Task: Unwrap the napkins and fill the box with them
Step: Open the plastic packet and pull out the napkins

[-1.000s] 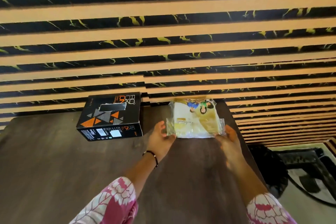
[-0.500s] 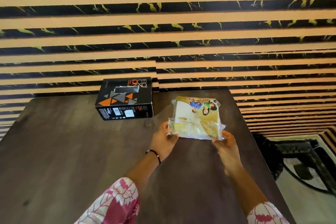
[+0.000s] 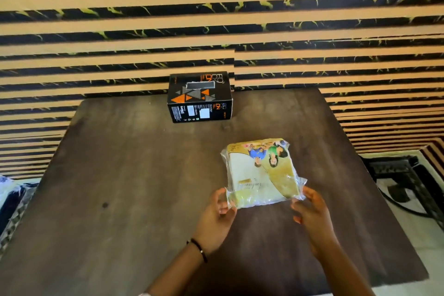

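A napkin pack (image 3: 260, 172) in clear plastic wrap, white and gold with printed figures, is held over the dark wooden table (image 3: 134, 187). My left hand (image 3: 217, 215) pinches the wrap at the pack's near left corner. My right hand (image 3: 311, 212) grips the near right corner. The wrap looks sealed. A black box (image 3: 200, 96) with orange and grey triangles stands at the table's far edge, against the wall. It has a narrow slot on its top face.
A striped black and tan wall (image 3: 216, 19) rises right behind the table. Off the table's right edge lies a floor with a dark patterned mat (image 3: 406, 182). Patterned fabric (image 3: 12, 197) shows at the left edge.
Both hands have drawn the napkin pack back toward me, away from the wall and the box. The camera view has tilted down and shifted, showing more of the table.
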Motion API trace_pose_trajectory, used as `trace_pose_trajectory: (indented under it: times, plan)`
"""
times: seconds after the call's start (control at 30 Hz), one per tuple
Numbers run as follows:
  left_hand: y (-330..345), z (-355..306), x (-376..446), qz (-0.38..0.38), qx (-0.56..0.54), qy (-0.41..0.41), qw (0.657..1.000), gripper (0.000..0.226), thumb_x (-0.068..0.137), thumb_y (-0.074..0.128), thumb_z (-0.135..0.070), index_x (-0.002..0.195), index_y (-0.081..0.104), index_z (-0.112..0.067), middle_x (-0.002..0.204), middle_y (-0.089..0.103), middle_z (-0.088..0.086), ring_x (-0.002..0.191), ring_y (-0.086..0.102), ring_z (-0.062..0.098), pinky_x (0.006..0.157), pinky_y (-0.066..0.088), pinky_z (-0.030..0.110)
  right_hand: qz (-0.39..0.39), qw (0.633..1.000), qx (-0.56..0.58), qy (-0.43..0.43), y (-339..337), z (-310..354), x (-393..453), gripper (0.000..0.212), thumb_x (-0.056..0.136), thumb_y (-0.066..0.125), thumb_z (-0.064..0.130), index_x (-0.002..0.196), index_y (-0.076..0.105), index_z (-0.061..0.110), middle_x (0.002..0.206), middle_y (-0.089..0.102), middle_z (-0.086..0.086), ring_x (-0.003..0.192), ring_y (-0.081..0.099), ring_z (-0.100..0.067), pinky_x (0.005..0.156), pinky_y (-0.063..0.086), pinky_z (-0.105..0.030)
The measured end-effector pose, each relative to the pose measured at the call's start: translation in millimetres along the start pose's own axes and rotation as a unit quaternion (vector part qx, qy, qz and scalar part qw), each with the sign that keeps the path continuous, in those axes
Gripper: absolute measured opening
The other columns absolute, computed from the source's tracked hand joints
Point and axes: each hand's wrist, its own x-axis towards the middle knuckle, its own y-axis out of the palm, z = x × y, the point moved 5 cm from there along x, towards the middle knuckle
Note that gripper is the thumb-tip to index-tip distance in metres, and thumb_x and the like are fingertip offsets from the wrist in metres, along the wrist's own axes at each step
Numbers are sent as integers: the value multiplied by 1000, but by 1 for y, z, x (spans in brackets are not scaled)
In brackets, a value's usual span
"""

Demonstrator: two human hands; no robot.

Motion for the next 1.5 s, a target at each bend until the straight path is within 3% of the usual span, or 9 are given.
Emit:
trace_pose_trajectory:
  times: [0.13, 0.27, 0.37, 0.47, 0.57, 0.67, 0.87, 1.1, 1.5]
  plan:
    - [0, 6, -26, 86, 22, -8, 996, 45, 88, 57, -16, 127, 34, -15, 108, 61, -1, 96, 61, 9, 78, 47, 12, -83, 990, -113, -33, -7, 0, -27, 25, 89, 59, 20, 114, 58, 14, 108, 67, -9, 87, 64, -23, 66, 55, -36]
    - [-10, -3, -21, 48, 213, 85, 972, 69, 85, 60, -33, 140, 22, -15, 140, 39, 2, 123, 47, 19, 101, 42, 32, -154, 953, -240, -105, -4, 23, -58, 39, 88, 56, 8, 127, 52, 10, 128, 54, -14, 114, 53, -33, 95, 48, -48]
    - [-6, -26, -12, 35, 303, 165, 938, 73, 83, 60, -35, 141, 20, -15, 143, 33, 4, 128, 39, 21, 103, 38, 33, -112, 933, -288, -184, 15, 41, -68, 33, 88, 57, 8, 120, 59, 13, 130, 57, -8, 122, 47, -28, 98, 43, -40]
    - [10, -40, 2, 70, 421, 200, 882, 77, 85, 55, -38, 144, 11, -16, 153, 18, 6, 141, 17, 25, 116, 20, 41, -49, 912, -326, -244, 35, 52, -58, 33, 84, 61, 9, 117, 63, 9, 126, 62, -10, 123, 50, -28, 103, 39, -36]
    - [26, -46, 16, 110, 520, 202, 823, 80, 87, 51, -43, 146, 4, -16, 157, 4, 7, 145, 1, 24, 117, 2, 48, 13, 867, -438, -235, 51, 53, -31, 49, 89, 53, 23, 135, 45, 10, 144, 45, -8, 137, 33, -26, 115, 22, -35]
    - [36, -43, 27, 135, 550, 168, 807, 83, 87, 48, -48, 146, 1, -15, 158, -3, 5, 145, -5, 22, 115, -5, 49, 43, 813, -547, -194, 55, 47, -7, 61, 92, 42, 36, 146, 24, 14, 153, 28, -4, 143, 20, -24, 118, 13, -37]
    - [40, -33, 47, 129, 614, 127, 768, 94, 82, 47, -60, 145, -8, -19, 157, -13, 2, 144, -10, 17, 110, -17, 54, 29, 765, -613, -196, 55, 53, 9, 57, 92, 38, 40, 141, 30, 13, 145, 36, -7, 132, 29, -28, 112, 21, -42]
    - [45, -41, 61, 118, 621, 88, 770, 101, 79, 51, -60, 144, -14, -19, 156, -15, 0, 143, -13, 14, 110, -17, 54, 67, 784, -590, -179, 63, 67, 29, 45, 89, 43, 36, 124, 51, 8, 135, 49, -12, 127, 31, -32, 107, 26, -42]
    - [55, -35, 53, 48, 589, 49, 806, 96, 82, 45, -60, 144, -13, -16, 156, -16, -1, 144, -13, 14, 112, -13, 53, 67, 844, -504, -173, 64, 62, 48, 30, 84, 44, 18, 108, 63, 17, 116, 63, -3, 123, 32, -27, 103, 27, -37]
